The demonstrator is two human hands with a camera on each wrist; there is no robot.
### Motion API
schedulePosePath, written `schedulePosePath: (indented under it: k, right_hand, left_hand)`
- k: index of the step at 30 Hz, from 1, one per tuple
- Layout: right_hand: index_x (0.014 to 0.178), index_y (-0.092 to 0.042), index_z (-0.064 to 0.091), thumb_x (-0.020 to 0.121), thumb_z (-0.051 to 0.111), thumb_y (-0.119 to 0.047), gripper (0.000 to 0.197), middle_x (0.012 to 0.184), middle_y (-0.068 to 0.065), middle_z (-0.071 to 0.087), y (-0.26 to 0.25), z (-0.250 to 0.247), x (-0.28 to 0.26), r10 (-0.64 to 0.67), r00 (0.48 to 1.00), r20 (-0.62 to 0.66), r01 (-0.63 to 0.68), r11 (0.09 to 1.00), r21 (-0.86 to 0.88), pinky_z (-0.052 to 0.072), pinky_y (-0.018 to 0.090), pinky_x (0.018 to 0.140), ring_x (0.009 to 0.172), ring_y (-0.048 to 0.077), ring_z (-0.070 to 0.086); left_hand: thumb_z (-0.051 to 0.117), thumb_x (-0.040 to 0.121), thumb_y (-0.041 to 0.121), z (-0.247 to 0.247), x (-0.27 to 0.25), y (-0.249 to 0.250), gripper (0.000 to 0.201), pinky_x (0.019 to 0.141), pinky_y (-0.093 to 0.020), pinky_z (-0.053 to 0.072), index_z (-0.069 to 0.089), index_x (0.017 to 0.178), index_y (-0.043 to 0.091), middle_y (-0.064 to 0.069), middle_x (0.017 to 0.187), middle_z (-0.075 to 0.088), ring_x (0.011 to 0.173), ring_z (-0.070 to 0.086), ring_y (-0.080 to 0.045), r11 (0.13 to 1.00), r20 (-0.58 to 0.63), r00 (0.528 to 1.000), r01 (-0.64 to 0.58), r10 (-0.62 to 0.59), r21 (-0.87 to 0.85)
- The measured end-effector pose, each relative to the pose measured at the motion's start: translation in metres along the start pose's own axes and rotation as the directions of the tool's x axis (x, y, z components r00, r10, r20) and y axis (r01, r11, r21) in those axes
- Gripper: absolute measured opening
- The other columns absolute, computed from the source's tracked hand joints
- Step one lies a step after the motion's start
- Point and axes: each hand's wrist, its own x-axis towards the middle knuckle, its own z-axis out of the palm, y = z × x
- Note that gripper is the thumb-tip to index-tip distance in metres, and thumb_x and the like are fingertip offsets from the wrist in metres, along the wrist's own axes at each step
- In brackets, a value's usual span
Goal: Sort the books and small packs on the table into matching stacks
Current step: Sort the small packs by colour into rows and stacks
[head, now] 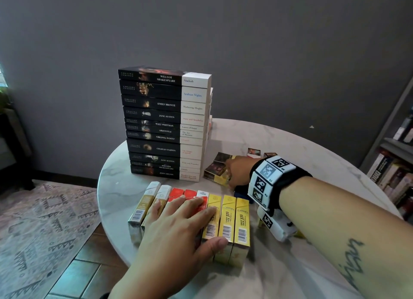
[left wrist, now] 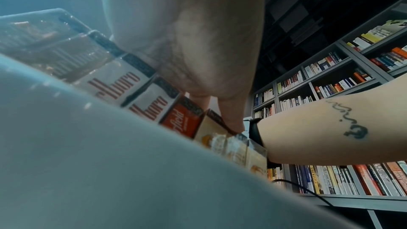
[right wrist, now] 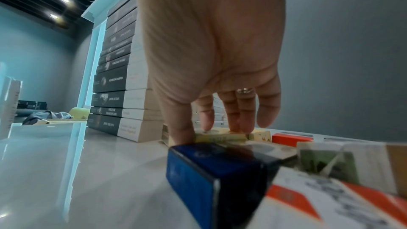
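A tall stack of black-and-white books [head: 165, 124] stands at the back of the round marble table [head: 301, 142]. In front of it is a row of packs on edge: gold-white [head: 145, 202], red [head: 178, 192], yellow [head: 228, 218]. My left hand [head: 190, 218] lies flat across this row with straight fingers, thumb at the near end of the yellow packs; the left wrist view shows its fingers [left wrist: 229, 119] on the pack tops. My right hand [head: 234, 173] reaches beside the book stack and pinches a lying yellow pack [right wrist: 220, 136] between thumb and fingers.
A blue pack [right wrist: 211, 168] lies just below my right wrist, with an orange pack [right wrist: 290, 139] and other loose packs [head: 253, 152] to the right. Bookshelves [head: 393, 164] stand at the right. A patterned rug [head: 44, 220] covers the floor on the left.
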Motion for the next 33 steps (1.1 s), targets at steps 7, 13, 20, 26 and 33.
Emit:
schedulePosePath:
  k: [7, 13, 20, 26, 33]
  right_hand:
    - [0.121, -0.007, 0.047, 0.083, 0.062, -0.016, 0.041, 0.109, 0.011, 0.052, 0.003, -0.005, -0.009, 0.023, 0.994, -0.106, -0.003, 0.982, 0.189, 0.04, 0.026, 0.06, 0.088, 0.022, 0.048]
    - [0.126, -0.009, 0.04, 0.087, 0.061, -0.027, 0.048, 0.105, 0.007, 0.051, 0.002, 0.002, -0.009, 0.034, 0.999, 0.025, -0.038, 0.981, 0.193, 0.04, 0.028, 0.065, 0.089, 0.021, 0.048]
    - [0.114, -0.01, 0.045, 0.087, 0.059, -0.027, 0.035, 0.113, 0.011, 0.054, 0.0, 0.006, -0.002, 0.057, 0.998, -0.036, -0.053, 0.992, 0.117, 0.037, 0.028, 0.071, 0.089, 0.022, 0.046]
    - [0.093, -0.018, 0.049, 0.081, 0.061, -0.03, 0.02, 0.092, 0.002, 0.054, 0.009, 0.001, -0.005, 0.125, 0.977, -0.175, -0.02, 0.863, 0.505, 0.04, 0.025, 0.06, 0.082, 0.018, 0.051]
    - [0.095, -0.014, 0.056, 0.092, 0.049, -0.019, 0.009, 0.096, 0.006, 0.053, 0.017, -0.042, -0.041, 0.041, 0.955, -0.293, 0.239, 0.478, 0.845, 0.043, 0.025, 0.067, 0.084, 0.017, 0.051]
  left_hand:
    - [-0.003, 0.071, 0.086, -0.007, 0.001, 0.003, 0.084, 0.106, -0.055, 0.027, 0.046, 0.129, 0.049, 0.02, 0.138, 0.046, 0.131, 0.042, -0.019, 0.999, 0.056, 0.997, 0.047, -0.046, -0.013]
    - [-0.02, 0.05, 0.086, -0.002, 0.001, 0.001, 0.103, 0.115, -0.044, 0.003, 0.015, 0.141, 0.054, 0.027, 0.152, 0.013, 0.143, 0.007, -0.009, 0.998, 0.017, 1.0, 0.025, -0.026, 0.05]
    - [-0.028, 0.044, 0.085, -0.003, -0.001, 0.003, 0.11, 0.115, -0.043, 0.003, 0.012, 0.141, 0.054, 0.026, 0.151, 0.012, 0.142, 0.006, -0.007, 0.996, 0.04, 0.999, 0.032, -0.035, 0.081]
    - [-0.028, 0.041, 0.087, -0.009, -0.001, 0.004, 0.115, 0.116, -0.042, 0.003, 0.013, 0.142, 0.051, 0.027, 0.15, 0.014, 0.141, 0.007, -0.006, 0.999, 0.046, 0.998, 0.035, -0.037, 0.033]
    - [0.03, 0.06, 0.083, -0.019, -0.004, 0.001, 0.085, 0.104, -0.028, 0.033, 0.025, 0.138, 0.049, 0.029, 0.134, 0.026, 0.128, 0.03, 0.0, 0.909, -0.21, 0.974, -0.005, -0.09, -0.417]
